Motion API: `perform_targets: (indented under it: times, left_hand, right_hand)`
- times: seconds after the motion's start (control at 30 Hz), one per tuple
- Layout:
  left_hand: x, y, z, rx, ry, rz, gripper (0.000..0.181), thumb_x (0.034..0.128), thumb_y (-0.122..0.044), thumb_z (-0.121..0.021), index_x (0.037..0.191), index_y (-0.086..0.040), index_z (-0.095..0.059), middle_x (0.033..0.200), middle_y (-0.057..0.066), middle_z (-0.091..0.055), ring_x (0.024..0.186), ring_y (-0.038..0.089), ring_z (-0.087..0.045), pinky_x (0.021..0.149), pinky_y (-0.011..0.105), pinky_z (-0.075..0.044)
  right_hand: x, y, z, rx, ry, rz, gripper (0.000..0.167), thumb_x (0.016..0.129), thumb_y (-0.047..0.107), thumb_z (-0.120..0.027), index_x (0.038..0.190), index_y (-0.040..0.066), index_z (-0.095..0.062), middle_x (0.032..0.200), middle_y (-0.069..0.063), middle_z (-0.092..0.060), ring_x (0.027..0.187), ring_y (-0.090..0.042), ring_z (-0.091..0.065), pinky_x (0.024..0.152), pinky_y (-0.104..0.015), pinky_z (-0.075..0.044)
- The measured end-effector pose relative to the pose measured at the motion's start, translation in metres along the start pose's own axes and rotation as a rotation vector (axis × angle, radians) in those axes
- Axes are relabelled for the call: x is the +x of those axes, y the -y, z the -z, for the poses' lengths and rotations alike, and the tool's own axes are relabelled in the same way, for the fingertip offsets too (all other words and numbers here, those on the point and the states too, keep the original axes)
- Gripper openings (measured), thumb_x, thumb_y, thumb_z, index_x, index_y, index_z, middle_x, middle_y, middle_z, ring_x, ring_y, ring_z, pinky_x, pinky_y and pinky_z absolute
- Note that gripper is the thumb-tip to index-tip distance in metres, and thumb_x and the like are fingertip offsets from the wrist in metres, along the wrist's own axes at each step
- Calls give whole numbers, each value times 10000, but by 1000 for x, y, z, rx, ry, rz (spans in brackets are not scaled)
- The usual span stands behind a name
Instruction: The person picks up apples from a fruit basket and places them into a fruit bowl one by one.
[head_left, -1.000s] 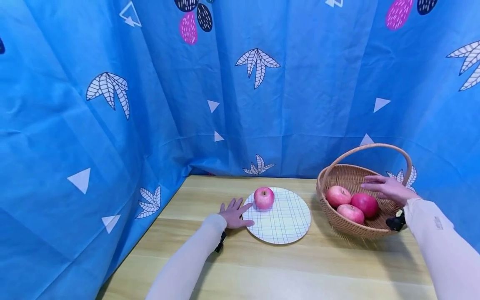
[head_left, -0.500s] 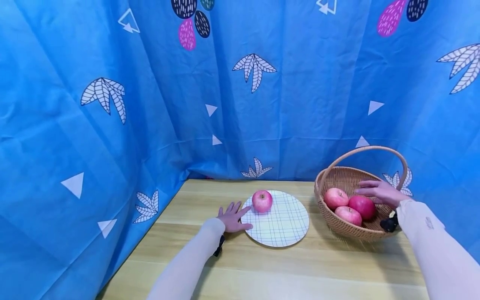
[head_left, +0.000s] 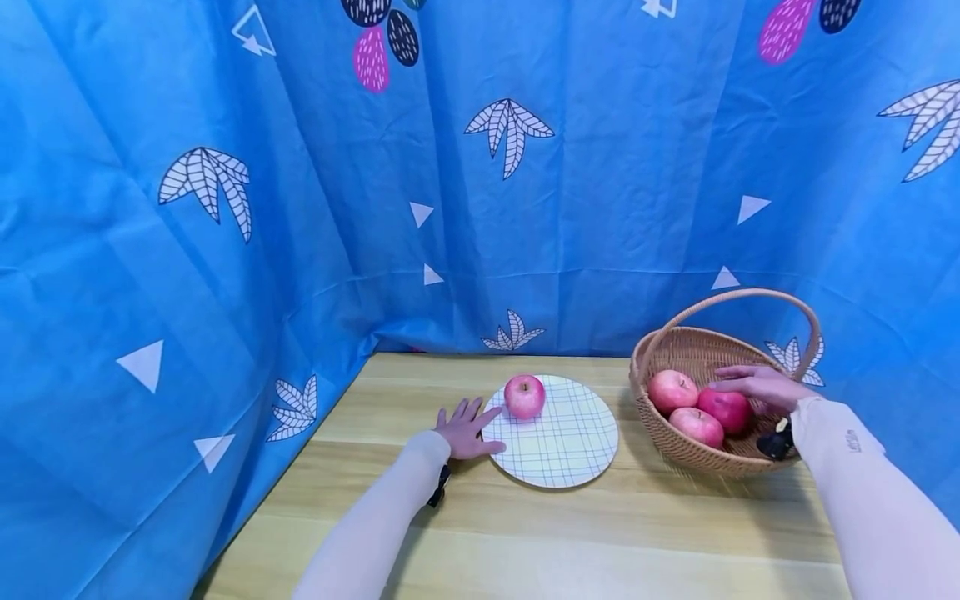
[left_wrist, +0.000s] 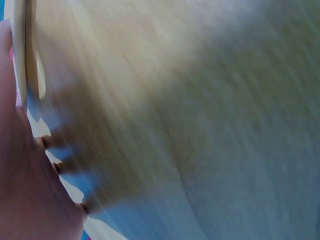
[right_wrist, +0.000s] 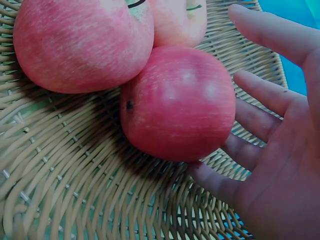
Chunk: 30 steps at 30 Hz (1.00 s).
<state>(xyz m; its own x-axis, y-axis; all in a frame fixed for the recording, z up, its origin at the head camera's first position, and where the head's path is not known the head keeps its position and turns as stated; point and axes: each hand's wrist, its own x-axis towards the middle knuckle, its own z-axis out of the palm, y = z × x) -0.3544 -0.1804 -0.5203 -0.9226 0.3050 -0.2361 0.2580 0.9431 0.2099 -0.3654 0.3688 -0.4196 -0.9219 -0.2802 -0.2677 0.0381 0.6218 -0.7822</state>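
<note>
A round white plate with a checked pattern (head_left: pixel 570 446) lies on the table, bearing one pink-red apple (head_left: pixel 525 397) near its back left. My left hand (head_left: pixel 465 432) is at the plate's left edge with fingers spread; its thumb and index finger reach over the rim. In the wicker basket (head_left: pixel 671 446) lie two lighter apples (head_left: pixel 672 392) and a deeper red apple (head_left: pixel 726 410). My right hand (head_left: pixel 761 387) is inside the basket, beside the deep red apple. The right wrist view shows fingers (right_wrist: pixel 267 92) extended along that apple's side, not closed round it.
The basket's tall arched handle (head_left: pixel 738 293) rises above its opening, to the right of the plate. A blue patterned curtain (head_left: pixel 495 225) hangs behind and to the left of the wooden table (head_left: pixel 525 542).
My right hand has come down slightly and nearer to the deep red apple in the basket. The left hand keeps its place at the plate's edge.
</note>
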Motion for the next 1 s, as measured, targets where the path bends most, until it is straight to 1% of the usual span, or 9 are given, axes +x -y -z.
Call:
perform_targets:
  times: [0.1,0.13,0.3,0.43,0.5,0.63,0.77,1.0]
  left_hand:
    - [-1,-2,1,10,4,7,894,858,-847,-404,1607,-435,-141,1716,44,-14,1573,342,22,1197,682,23]
    - [-2,-3,2,9,2,8,890,862,-842,-406,1608,-428,-150,1715,48,-24,1573,345,13,1197,684,13]
    - [-9,-9,9,5,1,4,877,885,-807,-423,1614,-394,-166,1712,75,-49,1570,362,-13,1196,691,-16]
    - [-10,-8,9,10,16,6,875,892,-808,-400,1617,-401,-126,1714,74,-12,1570,358,22,1197,684,10]
    - [-10,-8,8,9,15,8,877,887,-814,-402,1616,-404,-135,1714,74,-23,1570,359,12,1196,688,4]
    - [-7,-7,6,19,11,15,881,873,-836,-392,1610,-428,-134,1715,57,-27,1572,352,8,1193,695,-5]
    - [-2,-3,1,18,17,16,890,862,-855,-375,1606,-447,-108,1716,50,-1,1571,350,32,1189,699,19]
    - [4,3,-4,6,-4,-1,922,832,-888,-370,1604,-453,-117,1716,47,-11,1572,348,24,1189,695,28]
  right_hand:
    - [0,-3,-1,34,14,-25,843,991,441,-583,1556,-72,-224,1553,-367,-265,1288,-398,-510,951,-430,-555]
    - [0,-4,-1,23,14,-26,846,990,450,-580,1554,-72,-227,1550,-369,-269,1277,-387,-520,944,-429,-558]
    - [-1,-4,-1,19,22,-26,848,985,459,-582,1558,-56,-229,1551,-364,-273,1288,-406,-510,949,-445,-553]
    - [0,-6,-3,35,31,-27,832,990,443,-581,1561,-48,-228,1551,-357,-283,1271,-365,-530,940,-424,-554]
    - [1,-7,-4,32,29,-29,823,990,443,-585,1561,-40,-240,1548,-346,-303,1248,-329,-549,925,-405,-555]
    - [0,-8,-4,-1,27,-19,808,990,446,-578,1552,-43,-264,1536,-338,-341,1212,-308,-574,902,-386,-546]
    - [-1,-10,-4,-19,33,-20,794,992,441,-569,1547,-42,-275,1508,-340,-384,1186,-302,-592,899,-388,-538]
    - [3,-13,-5,5,43,-26,784,983,409,-596,1542,-49,-294,1429,-316,-497,1120,-250,-633,895,-389,-545]
